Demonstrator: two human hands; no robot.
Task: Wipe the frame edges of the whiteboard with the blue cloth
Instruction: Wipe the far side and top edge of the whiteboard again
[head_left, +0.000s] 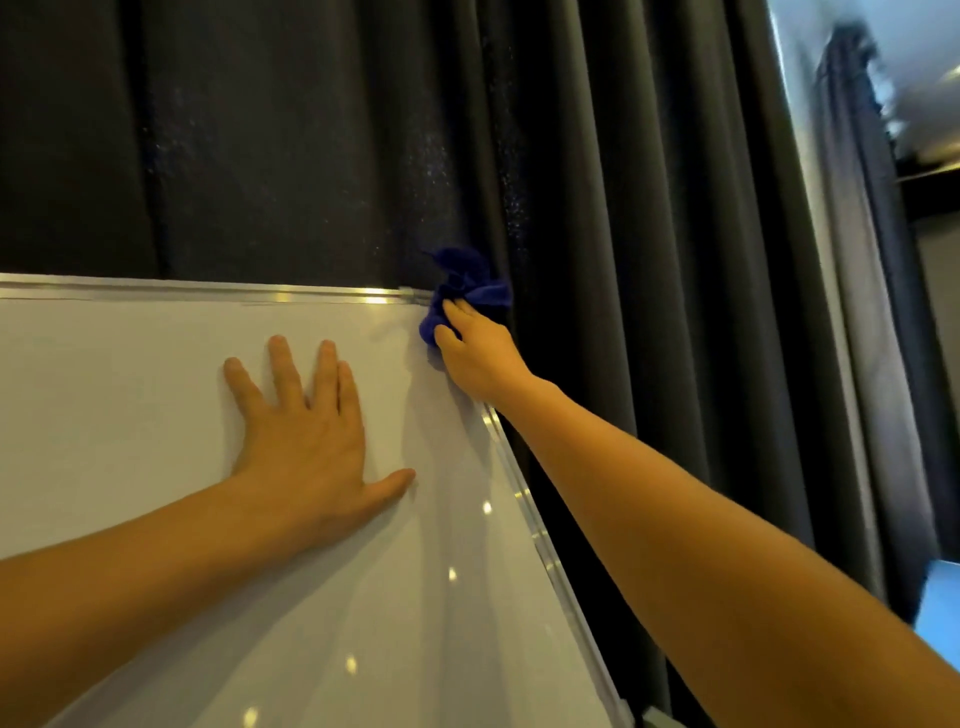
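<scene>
I am pressing my left hand (306, 431) flat on the white face of the whiteboard (130, 374), fingers spread and thumb splayed out to the side, gripping nothing. Up and to the right of it, farther along my reach, my right hand (475, 353) is closing its grip on the blue cloth (462, 291), fingers curled into the bunched fabric. I am holding the cloth against the board's upper right corner, where the silver top rail of the frame (208, 292) is meeting the side rail running down beneath my right forearm. Part of the cloth is sticking up above my fingers, past the frame's top edge. Just behind the cloth and the board, a dark pleated curtain (649, 208) is hanging, filling the space beyond my right grip.
</scene>
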